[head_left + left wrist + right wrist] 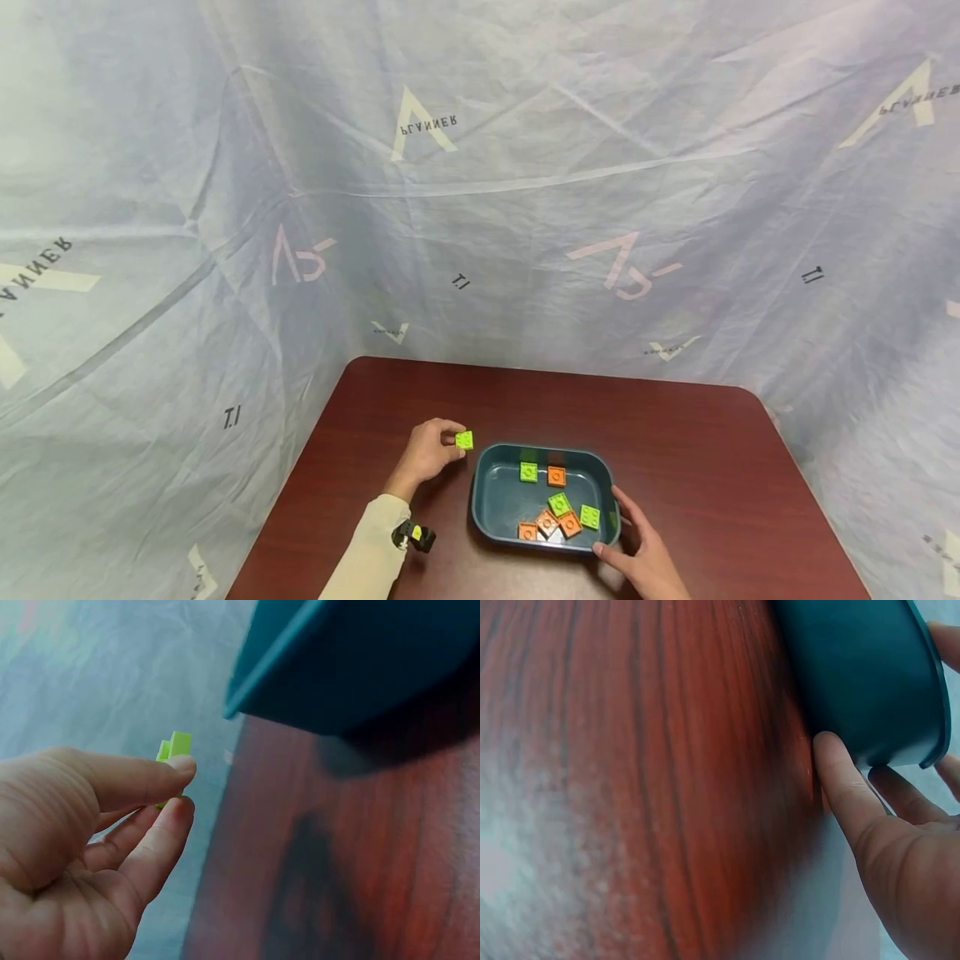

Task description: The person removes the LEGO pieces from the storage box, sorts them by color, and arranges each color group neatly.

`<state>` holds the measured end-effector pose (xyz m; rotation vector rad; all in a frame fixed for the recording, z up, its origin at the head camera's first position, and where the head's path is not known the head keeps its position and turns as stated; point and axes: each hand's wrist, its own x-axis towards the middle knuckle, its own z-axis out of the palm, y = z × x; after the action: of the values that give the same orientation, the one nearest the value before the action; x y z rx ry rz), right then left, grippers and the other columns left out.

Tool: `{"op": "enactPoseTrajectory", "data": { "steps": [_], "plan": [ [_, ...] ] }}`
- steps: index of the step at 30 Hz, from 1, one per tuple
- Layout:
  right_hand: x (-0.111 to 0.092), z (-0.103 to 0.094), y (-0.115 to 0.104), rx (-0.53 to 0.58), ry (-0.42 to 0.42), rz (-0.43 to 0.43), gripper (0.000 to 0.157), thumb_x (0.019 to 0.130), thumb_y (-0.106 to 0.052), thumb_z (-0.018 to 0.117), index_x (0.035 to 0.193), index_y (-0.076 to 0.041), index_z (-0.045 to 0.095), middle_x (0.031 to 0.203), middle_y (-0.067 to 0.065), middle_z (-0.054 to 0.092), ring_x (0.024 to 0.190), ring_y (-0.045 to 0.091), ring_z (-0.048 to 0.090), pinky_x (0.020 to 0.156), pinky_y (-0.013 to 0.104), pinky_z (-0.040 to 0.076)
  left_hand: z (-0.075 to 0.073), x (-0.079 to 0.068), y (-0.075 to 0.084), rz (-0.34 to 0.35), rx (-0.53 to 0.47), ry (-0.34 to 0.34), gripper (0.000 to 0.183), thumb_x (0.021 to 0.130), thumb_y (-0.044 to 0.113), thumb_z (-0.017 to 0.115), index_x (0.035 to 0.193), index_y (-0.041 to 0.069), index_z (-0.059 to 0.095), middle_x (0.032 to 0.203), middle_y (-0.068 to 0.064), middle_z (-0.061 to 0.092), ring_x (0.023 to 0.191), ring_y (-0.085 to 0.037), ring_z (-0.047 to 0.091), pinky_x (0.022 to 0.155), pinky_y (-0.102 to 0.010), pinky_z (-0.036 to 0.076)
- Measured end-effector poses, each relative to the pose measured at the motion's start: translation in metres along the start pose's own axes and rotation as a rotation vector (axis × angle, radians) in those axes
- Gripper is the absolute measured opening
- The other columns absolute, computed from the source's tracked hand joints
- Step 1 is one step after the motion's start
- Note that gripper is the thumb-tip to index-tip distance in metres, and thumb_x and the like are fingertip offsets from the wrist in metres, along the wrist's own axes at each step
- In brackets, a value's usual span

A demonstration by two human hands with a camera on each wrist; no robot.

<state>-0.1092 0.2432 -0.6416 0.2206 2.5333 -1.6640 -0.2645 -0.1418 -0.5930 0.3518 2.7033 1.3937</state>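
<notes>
Lime-green square plastic brick (464, 440): aloft just beyond the left rim of the tray, apart from it; its studded face appears turned toward the head camera.
Left hand (431, 454): narrow, pinching this brick between thumb and fingertips; a light, firm pinch should serve, since the piece is small and could twist.
Dark teal, round-cornered plastic tray (501, 496): on the dark red wood-grain table (750, 500), three lime-green and four orange bricks inside.
Right hand (643, 554): holding the tray's near right corner, thumb on the near side, fingers at the right end; even pressure is advisable, as a one-sided push might slide it.
Clearance: the rim stands close to the brick; any crossing calls for a raised wrist, lest knuckles knock the wall.
Orange square plastic bricks (570, 524): three clustered toward the near side, one near the far wall; the left part of the floor offers more room.
</notes>
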Motion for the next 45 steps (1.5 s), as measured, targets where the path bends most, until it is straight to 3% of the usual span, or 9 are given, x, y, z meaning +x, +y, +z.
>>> {"op": "enactPoseTrajectory", "data": {
  "steps": [11, 17, 26, 37, 42, 45],
  "plan": [
    [0.000, 0.002, -0.001, -0.004, 0.007, 0.010, 0.100, 0.082, -0.024, 0.093, 0.164, -0.026, 0.036, 0.157, 0.020, 0.052, 0.134, 0.040, 0.062, 0.098, 0.030, 0.053, 0.015, 0.011, -0.032, -0.001, 0.090, 0.009, 0.038, 0.086, 0.006, 0.086, 0.123, 0.007, 0.078, 0.116, -0.013, 0.075, 0.096, -0.020, 0.073, 0.076, -0.033, 0.061],
    [0.001, 0.003, 0.002, 0.021, -0.003, 0.010, 0.099, 0.082, -0.026, 0.093, 0.164, -0.027, 0.036, 0.157, 0.020, 0.052, 0.135, 0.040, 0.061, 0.096, 0.031, 0.053, 0.020, 0.013, -0.041, -0.015, 0.110, 0.004, 0.039, 0.084, 0.003, 0.087, 0.122, 0.006, 0.079, 0.110, -0.011, 0.079, 0.092, -0.017, 0.073, 0.074, -0.033, 0.061],
    [0.000, 0.004, 0.001, -0.001, 0.005, 0.018, 0.100, 0.082, -0.031, 0.093, 0.165, -0.026, 0.036, 0.157, 0.019, 0.052, 0.136, 0.041, 0.060, 0.107, 0.044, 0.050, 0.023, 0.014, -0.044, -0.076, 0.101, -0.010, 0.038, 0.085, 0.004, 0.087, 0.122, 0.007, 0.079, 0.107, -0.009, 0.080, 0.093, -0.018, 0.074, 0.075, -0.034, 0.062],
    [0.000, 0.005, 0.001, -0.008, 0.003, 0.055, 0.100, 0.082, -0.032, 0.092, 0.165, -0.025, 0.036, 0.158, 0.018, 0.052, 0.137, 0.040, 0.059, 0.106, 0.039, 0.051, 0.029, 0.013, -0.050, -0.054, 0.148, 0.004, 0.037, 0.083, 0.004, 0.088, 0.119, 0.008, 0.080, 0.106, -0.008, 0.080, 0.092, -0.016, 0.075, 0.074, -0.033, 0.062],
    [-0.001, 0.002, 0.002, -0.017, 0.010, 0.021, 0.100, 0.083, -0.031, 0.092, 0.165, -0.025, 0.035, 0.157, 0.020, 0.053, 0.135, 0.041, 0.060, 0.107, 0.045, 0.051, 0.029, 0.015, -0.051, -0.034, 0.132, 0.008, 0.038, 0.083, 0.003, 0.088, 0.120, 0.007, 0.079, 0.109, -0.010, 0.080, 0.093, -0.019, 0.075, 0.075, -0.035, 0.063],
    [-0.002, 0.002, 0.003, -0.011, 0.014, 0.003, 0.100, 0.083, -0.029, 0.092, 0.165, -0.025, 0.036, 0.156, 0.020, 0.053, 0.135, 0.041, 0.061, 0.104, 0.039, 0.052, 0.029, 0.015, -0.052, -0.044, 0.117, 0.010, 0.038, 0.083, 0.003, 0.087, 0.120, 0.008, 0.079, 0.109, -0.010, 0.080, 0.095, -0.020, 0.076, 0.076, -0.036, 0.063]
  ]
}}
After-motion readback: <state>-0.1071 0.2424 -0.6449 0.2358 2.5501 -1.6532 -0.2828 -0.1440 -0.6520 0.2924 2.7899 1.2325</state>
